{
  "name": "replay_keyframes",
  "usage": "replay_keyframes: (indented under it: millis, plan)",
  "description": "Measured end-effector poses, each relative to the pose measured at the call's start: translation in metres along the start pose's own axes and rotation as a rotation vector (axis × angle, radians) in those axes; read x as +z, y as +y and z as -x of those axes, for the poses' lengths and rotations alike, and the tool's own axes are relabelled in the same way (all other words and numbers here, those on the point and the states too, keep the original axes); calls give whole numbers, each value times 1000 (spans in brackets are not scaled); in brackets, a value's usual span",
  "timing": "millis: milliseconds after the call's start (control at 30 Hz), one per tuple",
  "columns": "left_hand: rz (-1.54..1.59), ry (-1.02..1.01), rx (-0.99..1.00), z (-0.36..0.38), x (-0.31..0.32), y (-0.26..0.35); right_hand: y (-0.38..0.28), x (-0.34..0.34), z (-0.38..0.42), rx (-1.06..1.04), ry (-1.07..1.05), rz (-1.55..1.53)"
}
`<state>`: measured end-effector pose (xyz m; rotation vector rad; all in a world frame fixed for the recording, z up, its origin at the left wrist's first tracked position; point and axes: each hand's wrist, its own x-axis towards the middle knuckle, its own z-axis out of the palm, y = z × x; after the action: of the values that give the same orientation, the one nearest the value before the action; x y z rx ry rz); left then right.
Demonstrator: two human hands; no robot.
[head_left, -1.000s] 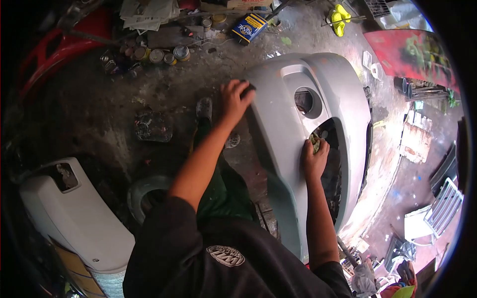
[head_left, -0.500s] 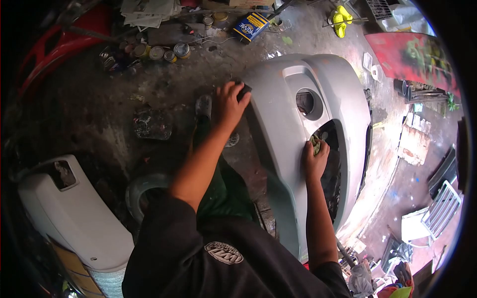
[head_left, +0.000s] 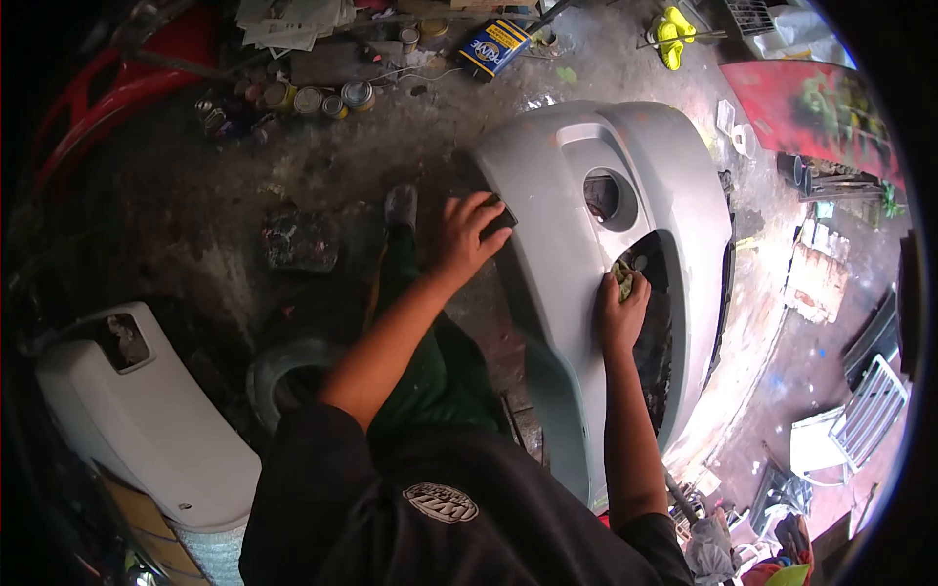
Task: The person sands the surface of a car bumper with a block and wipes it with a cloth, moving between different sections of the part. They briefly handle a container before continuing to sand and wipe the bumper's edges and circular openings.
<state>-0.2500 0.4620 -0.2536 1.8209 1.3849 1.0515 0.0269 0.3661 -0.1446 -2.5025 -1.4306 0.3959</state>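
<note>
standing over the work: person in a black shirt leans above a grey car bumper [head_left: 567, 195] that lies on the stained concrete floor [head_left: 322, 176].

left hand [head_left: 467, 237]: fingers closed over a small dark sanding block [head_left: 498, 217], pressed flat against the near edge of the bumper, just left of the raised panel. block mostly covered by the fingers; only its dark corner shows.

right hand [head_left: 619, 311]: curled shut on a crumpled yellow-green rag [head_left: 621, 278], resting at the rim of the large dark opening in the bumper, just below the round fog-lamp hole [head_left: 603, 197]. cannot tell how much of the rag is inside the fist.

the two hands are well apart, one on each side of the bumper's middle ridge.

surroundings: a shoe [head_left: 400, 207] and a green trouser leg show just beside the left hand. row of small paint tins [head_left: 322, 100] near the top left, a blue and yellow can [head_left: 493, 47] beyond them. white body panel [head_left: 137, 410] lies at lower left, well apart from the bumper. red painted panel [head_left: 811, 103] at upper right; yellow object [head_left: 669, 37] on the floor near the top edge.
</note>
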Motion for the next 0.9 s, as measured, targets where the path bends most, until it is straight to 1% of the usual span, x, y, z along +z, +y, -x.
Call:
replay_keyframes:
  millis: [67, 100, 200, 233, 333, 367, 467, 567, 667, 700, 800, 833, 900]
  plan:
    - [-19, 9, 17, -19, 5, -23, -2, -2, -2, 18, -5, -4]
    - [-38, 80, -81, -36, 10, -34, -3, -3, -2, 37, -8, -4]
    - [-116, 83, -103, -40, 12, -35, -1, -2, -3, 50, -25, 2]
    - [-92, -24, -120, -31, 3, -14, -1, -1, -3, 55, -32, 4]
    - [0, -64, 32, -7, -4, 5, -1, -2, -1, 25, -18, 3]
    - [22, -53, 40, -12, -5, 1, 0, -1, 0, 29, -19, 0]
    - [-25, 84, -61, -52, 19, -52, 5, 1, -1, 31, -16, 1]
    - [-91, 69, -157, -64, 17, -48, 3, 0, -5, 23, -26, 16]
    - [-50, 9, -39, -24, 4, 1, -3, -1, 0, 43, -14, 3]
    - [-48, -22, -21, -15, 5, 6, -2, 0, -1, 40, -10, -2]
    - [-79, 39, -59, -43, 17, -25, -2, 0, -2, 55, -9, -11]
    - [-6, 36, -102, -62, 28, -50, -2, 0, -1, 66, -13, -13]
    - [-34, -38, -270, -99, 27, -61, -1, 0, -2, 62, -11, -2]
